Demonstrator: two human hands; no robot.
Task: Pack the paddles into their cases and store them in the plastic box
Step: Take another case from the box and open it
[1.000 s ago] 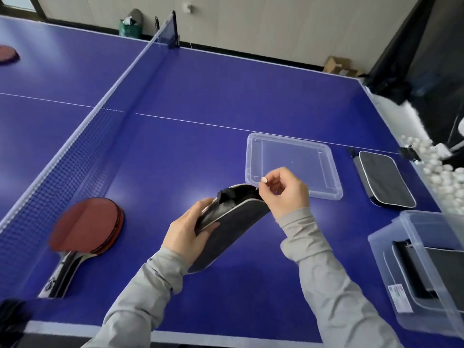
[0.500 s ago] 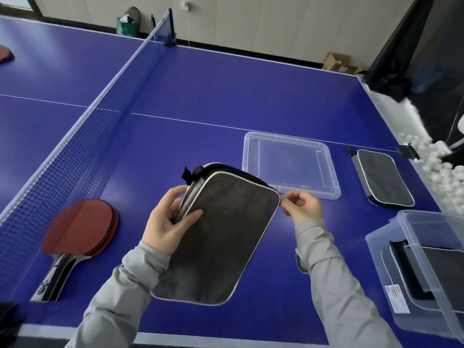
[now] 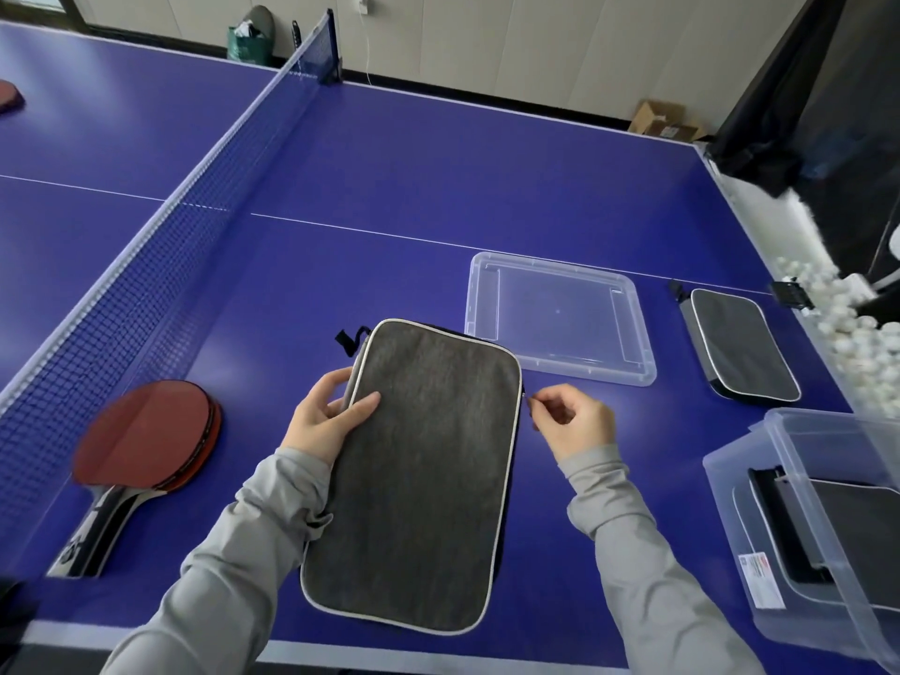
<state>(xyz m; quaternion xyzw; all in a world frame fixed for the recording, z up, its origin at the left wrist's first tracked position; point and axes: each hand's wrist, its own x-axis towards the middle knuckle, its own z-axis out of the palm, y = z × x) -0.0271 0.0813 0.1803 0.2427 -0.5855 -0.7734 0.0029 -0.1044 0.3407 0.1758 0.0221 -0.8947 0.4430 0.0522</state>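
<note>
**Grey case held flat between both hands, zipper pull pinched**

We take the grey paddle case (image 3: 423, 475) as our landmark. It lies broad face up over the blue table tennis table (image 3: 438, 187), its long axis running from the near table edge away toward the far side, leaning slightly right at the top. Its black strap loop (image 3: 348, 339) sits at the far left corner, so that end points away from us.

Our left hand (image 3: 326, 421) grips the case's left edge near the far end, thumb laid on the top face, fingers curled around the edge. Our right hand (image 3: 570, 421) sits just right of the case, at its right edge near the far end, with fingertips pinched together on what looks like the zipper pull; the pull itself is too small to make out clearly.

Left of the case, the red paddles (image 3: 146, 436) lie stacked on the table, handles pointing toward the near edge, close to the net (image 3: 160, 265). Beyond the case's far right corner lies the clear lid (image 3: 633, 333). Further right is a second grey case (image 3: 745, 353), flat on the table. To the near right stands the clear plastic box (image 3: 730, 484), with a dark case inside.
</note>
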